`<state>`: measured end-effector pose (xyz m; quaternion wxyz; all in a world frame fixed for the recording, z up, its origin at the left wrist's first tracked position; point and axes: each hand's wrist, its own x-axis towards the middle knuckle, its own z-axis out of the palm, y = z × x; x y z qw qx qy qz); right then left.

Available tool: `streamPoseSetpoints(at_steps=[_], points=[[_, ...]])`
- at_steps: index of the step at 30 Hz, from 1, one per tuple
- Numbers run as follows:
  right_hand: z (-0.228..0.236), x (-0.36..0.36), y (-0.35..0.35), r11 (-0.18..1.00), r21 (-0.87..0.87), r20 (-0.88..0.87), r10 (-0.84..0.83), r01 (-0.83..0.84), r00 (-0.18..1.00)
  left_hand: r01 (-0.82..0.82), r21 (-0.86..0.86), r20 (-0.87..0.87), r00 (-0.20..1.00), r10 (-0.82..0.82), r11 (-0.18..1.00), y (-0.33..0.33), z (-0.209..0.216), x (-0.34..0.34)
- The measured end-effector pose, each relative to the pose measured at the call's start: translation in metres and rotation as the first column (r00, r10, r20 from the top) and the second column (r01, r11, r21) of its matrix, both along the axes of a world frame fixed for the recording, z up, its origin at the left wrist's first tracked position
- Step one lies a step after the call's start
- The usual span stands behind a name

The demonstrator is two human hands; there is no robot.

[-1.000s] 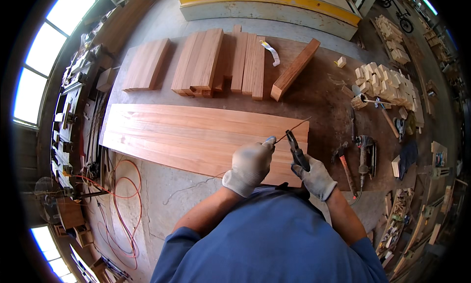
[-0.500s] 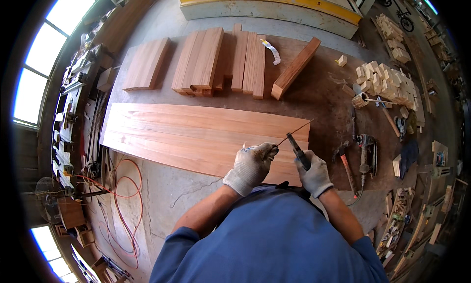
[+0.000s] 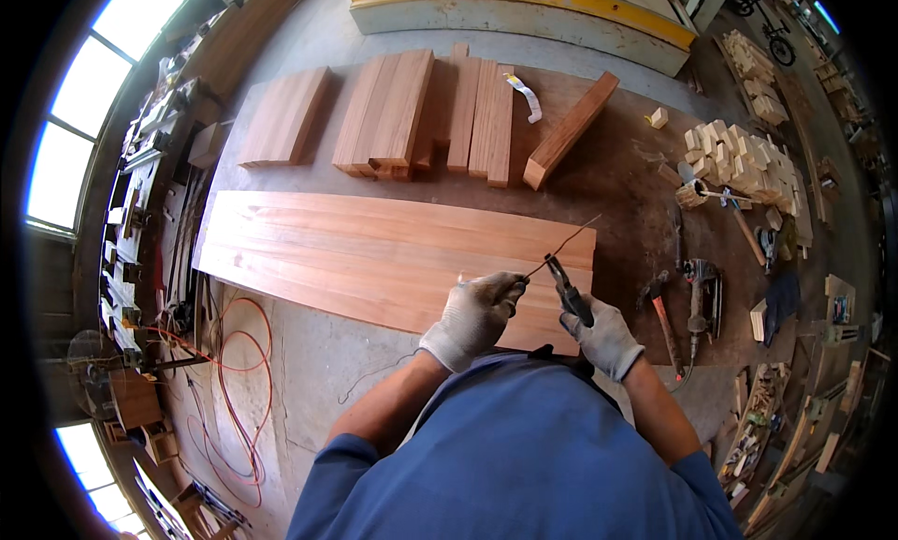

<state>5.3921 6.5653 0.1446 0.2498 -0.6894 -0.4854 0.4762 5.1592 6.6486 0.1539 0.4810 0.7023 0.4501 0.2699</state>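
Note:
In a white work glove, my left hand [image 3: 479, 317] is closed around a thin dark wire [image 3: 578, 232] that sticks out to the upper right. My right hand [image 3: 608, 340], gloved too, grips a pair of dark-handled pliers [image 3: 567, 289]. The pliers' jaws meet the wire a short way beyond my left fingertips; whether they bite on it I cannot tell. Both hands are above the near right part of a long, pale reddish wooden panel [image 3: 374, 250]. Another thin wire-like line [image 3: 367, 383] curls below my left wrist; any link to the held wire is hidden.
Across the brown table [image 3: 629, 212] stand stacked boards [image 3: 383, 114] and a loose wooden beam [image 3: 572, 130]. To the right are a heap of small wood blocks [image 3: 739, 166], a hammer [image 3: 666, 325] and a power tool [image 3: 698, 297]. Red hose [image 3: 224, 381] coils on the floor.
The pliers have turned slightly in my right hand and their handles look more spread. My left hand keeps its hold on the wire. The whole view has shifted a little.

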Motion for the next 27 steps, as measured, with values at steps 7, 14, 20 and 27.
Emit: streamPoseSetpoints(at_steps=[7,14,20,27], points=[[0.012,-0.008,0.002,0.998,0.011,0.099,0.065,-0.067,0.993,-0.005,0.033,-0.104,0.995,0.008,0.999,0.0,0.006,0.006],[0.003,-0.014,-0.005,0.98,0.199,0.213,-0.052,0.009,0.976,-0.026,0.058,-0.088,0.996,0.031,0.998,-0.006,0.011,0.009],[-0.009,-0.016,-0.001,0.978,0.208,0.232,-0.083,0.034,0.969,-0.02,0.162,-0.169,0.984,0.048,0.987,-0.005,0.014,0.01],[0.005,-0.015,0.004,0.995,0.099,0.18,-0.045,0.027,0.983,-0.046,0.111,-0.206,0.976,0.068,0.993,-0.007,0.014,0.009]])
